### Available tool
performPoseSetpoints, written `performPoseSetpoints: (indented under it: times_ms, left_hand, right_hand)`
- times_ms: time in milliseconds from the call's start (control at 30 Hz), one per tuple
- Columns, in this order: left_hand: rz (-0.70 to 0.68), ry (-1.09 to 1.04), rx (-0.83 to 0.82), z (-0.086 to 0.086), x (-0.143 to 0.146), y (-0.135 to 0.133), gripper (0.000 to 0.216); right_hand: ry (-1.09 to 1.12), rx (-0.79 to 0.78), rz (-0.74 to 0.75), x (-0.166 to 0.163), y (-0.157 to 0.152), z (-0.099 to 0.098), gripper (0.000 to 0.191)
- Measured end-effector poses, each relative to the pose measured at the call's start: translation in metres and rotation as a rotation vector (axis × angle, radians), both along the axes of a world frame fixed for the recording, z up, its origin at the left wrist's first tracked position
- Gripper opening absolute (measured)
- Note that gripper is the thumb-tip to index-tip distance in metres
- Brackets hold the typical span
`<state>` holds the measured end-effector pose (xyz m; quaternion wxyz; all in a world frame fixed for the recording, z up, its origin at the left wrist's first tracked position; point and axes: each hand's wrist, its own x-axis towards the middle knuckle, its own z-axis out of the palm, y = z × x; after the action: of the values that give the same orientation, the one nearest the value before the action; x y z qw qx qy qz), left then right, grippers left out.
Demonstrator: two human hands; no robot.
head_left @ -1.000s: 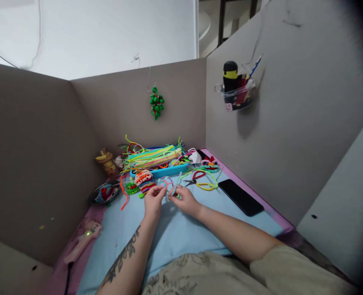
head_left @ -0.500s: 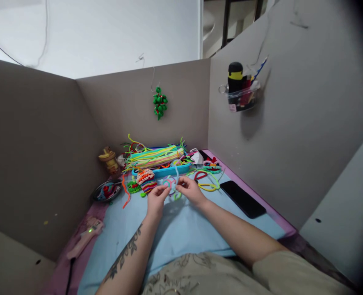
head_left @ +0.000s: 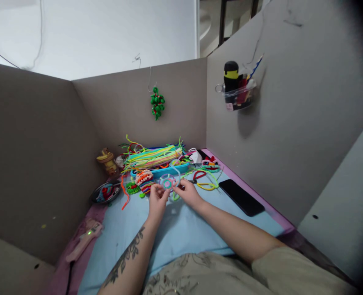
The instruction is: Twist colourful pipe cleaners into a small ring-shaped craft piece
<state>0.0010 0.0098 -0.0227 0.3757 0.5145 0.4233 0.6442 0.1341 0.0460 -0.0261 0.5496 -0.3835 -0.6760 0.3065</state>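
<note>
Between my hands is a round coil of pipe cleaners point(head_left: 167, 182), with pink, teal and lilac rings. A loose pale blue end of it curves up above my right hand. My left hand point(head_left: 158, 197) is closed, pinching the coil's lower left edge. On the lower right edge, my right hand point(head_left: 186, 191) is closed too, thumb and fingers pressed together at the pale blue strand. The coil is held up over the blue cloth point(head_left: 181, 233), its face tilted toward me.
Behind my hands a blue tray point(head_left: 159, 172) holds a heap of coloured pipe cleaners point(head_left: 156, 156). A striped piece point(head_left: 144, 180) lies left of the coil, and a metal bowl point(head_left: 106, 192) farther left. A black phone point(head_left: 242, 197) lies right. Grey panels point(head_left: 175, 102) enclose the table.
The coil has turned so its ringed face shows more fully. The pale blue end, upright before, now bends in a curve to the right. Both hands keep their grip.
</note>
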Motion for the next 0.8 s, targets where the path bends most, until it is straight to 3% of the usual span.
performPoseSetpoints:
  times_ms: [267,433,800]
  left_hand:
    - [0.060,-0.020,-0.099,-0.001,-0.003,0.002,0.041]
    - [0.054,-0.021,-0.105,0.003,-0.003,0.000,0.042]
    - [-0.084,-0.018,-0.179,0.003,-0.002,0.001,0.045]
  right_hand:
    - [-0.086,0.111,0.030,-0.002,-0.010,0.003,0.015]
    - [-0.031,0.105,0.042,-0.002,-0.011,0.005,0.020]
    - [0.113,0.015,0.064,0.008,0.005,0.009,0.025]
